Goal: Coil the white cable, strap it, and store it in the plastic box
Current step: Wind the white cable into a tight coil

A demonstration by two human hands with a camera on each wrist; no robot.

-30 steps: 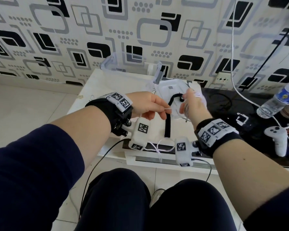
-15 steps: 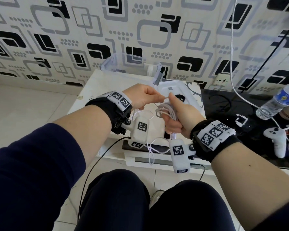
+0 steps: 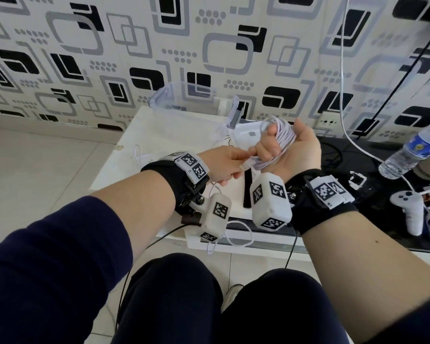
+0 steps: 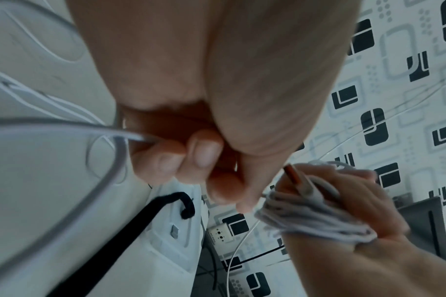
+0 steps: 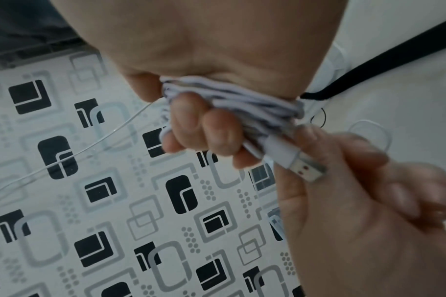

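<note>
My right hand (image 3: 278,145) is turned palm up, its fingers curled round a coil of white cable (image 3: 286,135), also seen close up as a tight bundle (image 5: 242,98). The cable's USB plug (image 5: 303,166) sticks out of the coil toward my left hand (image 3: 224,163). That hand grips a loose run of the same cable (image 4: 140,138), which trails off over the table in loops. A black strap (image 3: 247,188) lies flat on the white table (image 3: 159,135) under my hands, one end curled (image 4: 186,207). The clear plastic box (image 3: 181,95) stands at the table's back edge by the wall.
A white lid-like tray (image 3: 246,134) with a grey latch lies behind my hands. To the right is a black glass surface (image 3: 358,167) with a water bottle (image 3: 412,150), a white controller (image 3: 407,212) and cables. Another white cord (image 3: 343,70) hangs down the wall.
My right hand has rolled palm up and risen with the coil, which has grown thicker. The left hand has dropped lower and now sits beside the plug end.
</note>
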